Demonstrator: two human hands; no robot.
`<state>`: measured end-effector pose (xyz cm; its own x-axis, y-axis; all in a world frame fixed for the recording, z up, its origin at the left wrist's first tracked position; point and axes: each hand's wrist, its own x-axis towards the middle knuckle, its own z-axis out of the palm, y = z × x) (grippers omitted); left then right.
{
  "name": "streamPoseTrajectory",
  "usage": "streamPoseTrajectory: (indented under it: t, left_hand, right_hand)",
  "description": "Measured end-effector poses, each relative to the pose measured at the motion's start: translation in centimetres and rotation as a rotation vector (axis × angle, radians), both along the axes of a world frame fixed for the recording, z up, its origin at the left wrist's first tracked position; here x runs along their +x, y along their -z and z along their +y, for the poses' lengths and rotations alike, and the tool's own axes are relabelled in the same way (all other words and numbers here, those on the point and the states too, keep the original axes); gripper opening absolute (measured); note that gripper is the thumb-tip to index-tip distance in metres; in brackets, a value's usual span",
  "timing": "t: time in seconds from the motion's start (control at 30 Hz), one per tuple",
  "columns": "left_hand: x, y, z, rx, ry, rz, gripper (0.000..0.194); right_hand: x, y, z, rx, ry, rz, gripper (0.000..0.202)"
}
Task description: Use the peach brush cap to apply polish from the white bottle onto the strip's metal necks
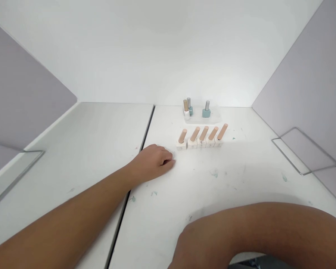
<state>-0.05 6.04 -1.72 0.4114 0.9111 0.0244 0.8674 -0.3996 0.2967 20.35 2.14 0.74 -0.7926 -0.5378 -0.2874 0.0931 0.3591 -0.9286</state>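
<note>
My left hand (pixel 154 162) rests on the white table, its fingers loosely curled under and nothing visible in them. Just right of its fingertips stands a row of several white square nail polish bottles (pixel 201 143) with peach-coloured caps, most of them tilted. The leftmost nail polish bottle (pixel 181 145) sits slightly apart from the others. At the bottom edge is my right hand (pixel 194 244), bent downward at the wrist. Its fingers are out of the frame, so whatever it may hold is hidden.
Behind the row, a clear tray (pixel 201 120) holds two teal polish bottles (pixel 206 113) and a white one with a gold cap (pixel 186 112). A dark seam (pixel 148 125) divides the tabletop. Wire frames (pixel 302 173) stand at both sides; teal smears mark the surface.
</note>
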Motion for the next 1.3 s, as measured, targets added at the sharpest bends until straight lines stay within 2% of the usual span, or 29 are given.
streamPoseTrajectory:
  t: [0.17, 0.3, 0.37, 0.8, 1.3]
  left_hand:
    - [0.1, -0.1, -0.1, 0.0, 0.008, -0.014, 0.037]
    - [0.0, -0.1, -0.1, 0.004, 0.007, -0.023, 0.037]
    - [0.0, 0.0, -0.1, 0.004, 0.01, -0.021, 0.037]
    - [0.1, 0.1, 0.0, 0.005, 0.005, -0.019, 0.037]
    - [0.1, 0.1, 0.0, -0.034, -0.025, 0.025, 0.037]
  right_hand:
    - [0.0, 0.3, -0.2, 0.143, -0.03, 0.014, 0.005]
    - [-0.1, 0.6, -1.0, 0.57, -0.145, 0.072, 0.006]
    - [0.0, 0.6, -1.3, 0.672, -0.186, 0.103, 0.012]
    - [0.3, 0.4, -1.1, 0.705, -0.145, 0.178, 0.005]
    - [-0.1, -0.2, -0.3, 0.766, -0.168, 0.129, 0.012]
